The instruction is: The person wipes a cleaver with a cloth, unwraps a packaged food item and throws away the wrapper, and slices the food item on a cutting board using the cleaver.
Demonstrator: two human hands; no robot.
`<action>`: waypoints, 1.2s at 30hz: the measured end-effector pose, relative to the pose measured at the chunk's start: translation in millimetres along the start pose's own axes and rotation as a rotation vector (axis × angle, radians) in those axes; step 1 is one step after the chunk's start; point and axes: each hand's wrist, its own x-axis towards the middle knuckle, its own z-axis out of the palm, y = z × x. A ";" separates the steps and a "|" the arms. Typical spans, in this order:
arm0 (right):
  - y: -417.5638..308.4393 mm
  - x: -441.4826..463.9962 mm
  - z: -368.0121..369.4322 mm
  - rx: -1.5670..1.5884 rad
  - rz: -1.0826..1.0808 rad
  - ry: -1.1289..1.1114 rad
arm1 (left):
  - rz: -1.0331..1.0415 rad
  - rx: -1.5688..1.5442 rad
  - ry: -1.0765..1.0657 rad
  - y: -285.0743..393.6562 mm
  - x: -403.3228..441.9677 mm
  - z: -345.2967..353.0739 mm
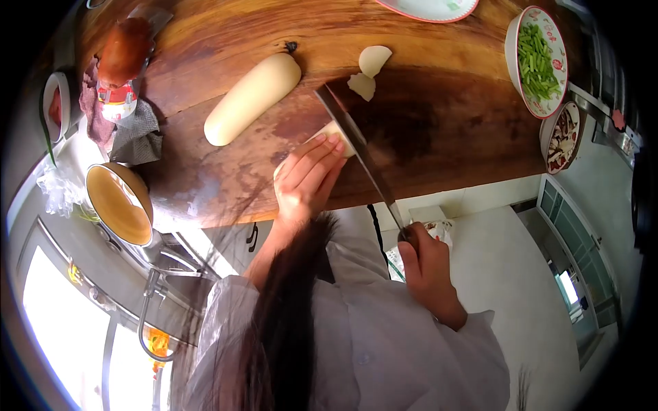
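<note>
My right hand [428, 274] is wrapped round the handle of a long kitchen knife [363, 157]. The blade lies across the wooden board, its edge against the end of a pale peeled vegetable piece [349, 145]. Fingers together, my left hand [308, 175] presses on that piece and covers most of it. A longer, whole pale vegetable [253, 99] lies beyond my left hand. Two pale cut slices [374, 61] rest past the knife's tip, near each other. The exact kind of vegetable cannot be made out.
At the right stand a bowl of chopped green stalks [539, 63] and a smaller bowl of dark and pale slices [563, 138]. A plate [432, 8] sits at the far edge. Cloths [137, 133], a reddish-brown lump [125, 53] and a yellow-lined bowl [118, 205] are at left.
</note>
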 end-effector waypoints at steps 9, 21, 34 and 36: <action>37.0 9.9 25.2 0.068 -0.060 0.049 | -0.016 -0.060 -0.011 -2.1 -0.5 -1.7; 22.3 5.9 -2.8 0.484 0.043 -0.040 | 0.006 -0.080 0.025 -4.7 -4.4 2.6; 23.7 3.4 -4.6 0.310 -0.004 -0.060 | 0.026 -0.082 0.053 -5.1 -3.8 2.6; 16.0 -0.4 -5.4 0.181 0.050 -0.093 | 0.024 -0.064 0.058 -4.0 -2.6 1.1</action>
